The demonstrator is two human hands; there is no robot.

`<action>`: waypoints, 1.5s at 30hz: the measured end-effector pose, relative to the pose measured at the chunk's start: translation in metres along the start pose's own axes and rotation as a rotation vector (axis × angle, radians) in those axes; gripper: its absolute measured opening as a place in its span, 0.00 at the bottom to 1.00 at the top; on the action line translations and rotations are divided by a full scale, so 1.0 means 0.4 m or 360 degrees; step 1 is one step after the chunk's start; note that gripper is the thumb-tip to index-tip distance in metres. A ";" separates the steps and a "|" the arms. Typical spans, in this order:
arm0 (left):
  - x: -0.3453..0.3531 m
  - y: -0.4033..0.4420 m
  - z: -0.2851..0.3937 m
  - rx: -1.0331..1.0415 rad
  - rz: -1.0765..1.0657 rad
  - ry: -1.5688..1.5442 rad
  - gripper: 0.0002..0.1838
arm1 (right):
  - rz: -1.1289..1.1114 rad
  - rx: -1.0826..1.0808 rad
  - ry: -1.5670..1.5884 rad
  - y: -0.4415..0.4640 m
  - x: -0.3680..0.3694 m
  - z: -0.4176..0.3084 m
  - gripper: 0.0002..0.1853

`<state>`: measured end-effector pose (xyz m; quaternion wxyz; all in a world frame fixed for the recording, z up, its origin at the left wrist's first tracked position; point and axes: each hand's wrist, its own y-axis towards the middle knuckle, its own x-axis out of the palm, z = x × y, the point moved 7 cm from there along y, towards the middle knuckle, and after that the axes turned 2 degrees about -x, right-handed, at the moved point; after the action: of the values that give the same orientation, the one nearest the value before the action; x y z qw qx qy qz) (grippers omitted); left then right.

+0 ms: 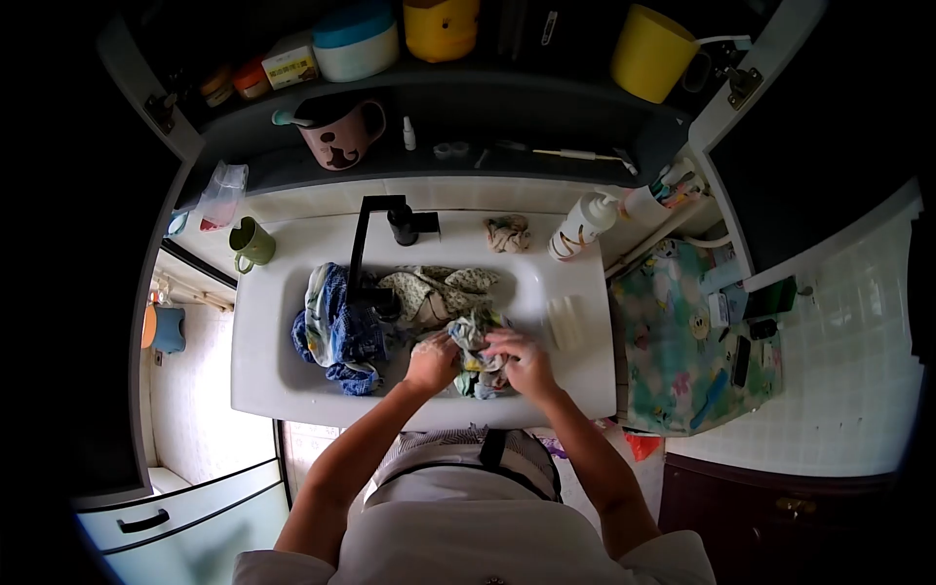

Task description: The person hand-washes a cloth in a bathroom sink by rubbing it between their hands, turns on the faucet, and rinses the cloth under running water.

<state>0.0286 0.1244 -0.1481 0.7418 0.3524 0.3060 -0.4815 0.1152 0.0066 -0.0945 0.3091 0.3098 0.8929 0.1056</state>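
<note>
Both hands are at the front right of a white sink (256,375), on a light cloth (472,336) with a green and yellow print. My left hand (433,364) is closed on the cloth's left side, and my right hand (524,365) grips its right side. Whitish foam seems to cover some of the fingers. Just behind the hands lies a beige patterned cloth (444,289). A blue and white garment (336,336) is bunched up in the left part of the basin. The black faucet (363,239) reaches over the basin between these cloths.
On the sink's rim are a green mug (253,244), a crumpled beige cloth (507,233), a white pump bottle (583,226) and a pale soap bar (563,324). A dark shelf (439,107) above holds a pink mug (340,135). Open cabinet doors flank both sides.
</note>
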 end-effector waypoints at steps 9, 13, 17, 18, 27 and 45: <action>-0.357 0.122 0.212 -0.0104 0.0501 -0.0437 0.24 | 0.0191 0.0495 0.0324 0.048 -0.017 0.098 0.16; -0.398 0.130 0.255 -0.0262 0.0375 -0.0327 0.24 | 0.0298 0.0847 0.0742 0.048 -0.020 0.152 0.11; -0.476 0.130 0.295 -0.0078 0.0517 -0.0365 0.29 | 0.0337 0.0951 0.0949 0.084 -0.106 0.107 0.07; -0.480 0.129 0.289 -0.0096 0.0536 -0.0335 0.28 | 0.0197 0.0999 0.1127 0.097 -0.120 0.077 0.05; -0.450 0.090 0.322 0.0032 0.0396 0.0439 0.20 | -0.0760 0.0040 -0.0317 0.073 -0.003 -0.033 0.23; -0.475 0.001 0.318 -0.0278 0.0977 0.0110 0.24 | -0.0663 0.0168 0.0033 0.011 0.157 0.084 0.26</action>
<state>-0.0227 0.1152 0.0743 0.8691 0.3794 0.2506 -0.1950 0.0994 0.0490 -0.1499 0.2985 0.1331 0.9451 -0.0043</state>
